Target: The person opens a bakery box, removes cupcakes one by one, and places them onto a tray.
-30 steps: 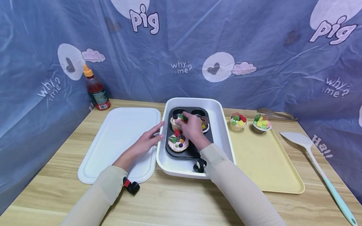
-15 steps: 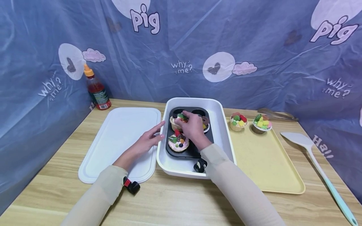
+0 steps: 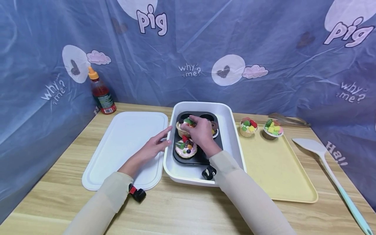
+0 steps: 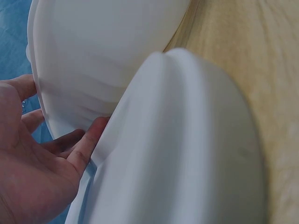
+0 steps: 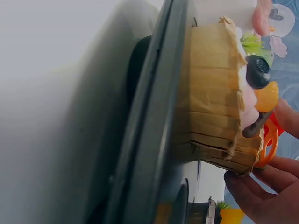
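Observation:
My right hand (image 3: 202, 135) pinches a fruit-topped cupcake (image 3: 183, 131) at the left middle of a dark muffin tin (image 3: 194, 161). In the right wrist view its fingertips are on the paper cup's edge. A second cupcake (image 3: 186, 150), with pink cream, sits in front of it in the tin. A third cupcake (image 3: 215, 133) is partly hidden behind my right hand. The tin lies inside a deep white pan (image 3: 235, 153). My left hand (image 3: 151, 148), fingers extended, touches the pan's left side.
To the left lies a white tray (image 3: 123, 140), with a sauce bottle (image 3: 104, 96) behind it. On the right, a yellow tray (image 3: 276, 169) carries two cupcakes near its far edge. Beyond it are a white spatula (image 3: 323, 156) and a brownish utensil (image 3: 289, 120).
The head view has shifted very slightly. Both hands and the cupcakes keep their places.

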### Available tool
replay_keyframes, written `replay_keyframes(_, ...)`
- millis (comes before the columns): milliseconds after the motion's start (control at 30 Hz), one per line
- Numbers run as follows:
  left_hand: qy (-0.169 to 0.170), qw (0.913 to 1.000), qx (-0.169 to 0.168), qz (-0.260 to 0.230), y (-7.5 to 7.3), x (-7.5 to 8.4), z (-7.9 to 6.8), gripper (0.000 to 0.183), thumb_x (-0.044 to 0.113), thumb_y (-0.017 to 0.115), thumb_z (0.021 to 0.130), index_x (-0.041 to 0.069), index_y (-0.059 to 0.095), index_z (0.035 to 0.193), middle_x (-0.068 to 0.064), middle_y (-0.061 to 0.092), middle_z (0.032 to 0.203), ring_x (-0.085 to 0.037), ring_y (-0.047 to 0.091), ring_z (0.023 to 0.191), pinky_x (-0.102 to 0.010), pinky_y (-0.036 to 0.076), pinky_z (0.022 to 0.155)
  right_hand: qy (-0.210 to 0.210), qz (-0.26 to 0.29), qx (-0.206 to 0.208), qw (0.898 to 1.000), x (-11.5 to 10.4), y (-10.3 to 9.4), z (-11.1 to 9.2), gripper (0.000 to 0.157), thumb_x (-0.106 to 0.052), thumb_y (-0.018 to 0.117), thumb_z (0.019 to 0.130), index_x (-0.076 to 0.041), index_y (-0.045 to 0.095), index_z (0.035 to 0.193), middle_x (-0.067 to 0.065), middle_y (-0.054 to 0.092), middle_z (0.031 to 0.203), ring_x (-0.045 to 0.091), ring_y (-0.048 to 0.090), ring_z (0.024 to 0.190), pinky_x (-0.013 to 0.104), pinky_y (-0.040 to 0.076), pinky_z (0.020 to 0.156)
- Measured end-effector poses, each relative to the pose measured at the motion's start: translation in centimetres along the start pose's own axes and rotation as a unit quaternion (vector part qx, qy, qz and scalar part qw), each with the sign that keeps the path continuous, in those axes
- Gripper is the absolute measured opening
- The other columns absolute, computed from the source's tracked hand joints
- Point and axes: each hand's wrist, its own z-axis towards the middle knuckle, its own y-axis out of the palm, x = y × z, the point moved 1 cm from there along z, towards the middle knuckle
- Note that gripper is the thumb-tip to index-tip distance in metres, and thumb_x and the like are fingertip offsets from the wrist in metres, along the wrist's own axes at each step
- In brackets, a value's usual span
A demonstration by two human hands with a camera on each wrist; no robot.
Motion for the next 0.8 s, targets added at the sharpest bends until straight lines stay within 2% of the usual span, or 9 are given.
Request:
replay_keyframes(267,0.0,1.0,0.001,-0.005,0.1,0.2,0.0,0.063,0.027,0.051,0.106,0.026,0.022,0.162,-0.024,0.026,0.163,-0.044,0.046,0.139,-0.051,0.048,0.107,-0.017,0.014,0.006,1.0,-0.3,-0.8,-0.2,0.06,-0.034,0.083,0.084,-0.007,0.065,0.135,0.01,0.066,0.136,0.026,0.062,0.126,0.041,0.051,0.105)
replay_keyframes(600,0.001,1.0,0.004,-0.002,0.2,0.0,0.1,0.063,0.027,0.051,0.106,0.024,0.022,0.162,-0.025,0.026,0.163,-0.044,0.046,0.139,-0.049,0.05,0.106,-0.011,0.021,-0.002,1.0,-0.4,-2.1,-0.6,0.061,-0.035,0.084,0.082,-0.008,0.066,0.134,0.009,0.066,0.136,0.024,0.062,0.127,0.04,0.052,0.105)
replay_keyframes(800,0.001,1.0,0.004,-0.006,0.2,0.0,0.0,0.063,0.026,0.051,0.106,0.024,0.023,0.162,-0.025,0.026,0.163,-0.044,0.047,0.138,-0.048,0.049,0.106,-0.004,0.062,0.009,0.998,-0.3,-2.7,-0.8,0.06,-0.03,0.086,0.081,-0.006,0.066,0.133,0.012,0.067,0.134,0.025,0.064,0.124,0.04,0.054,0.102)
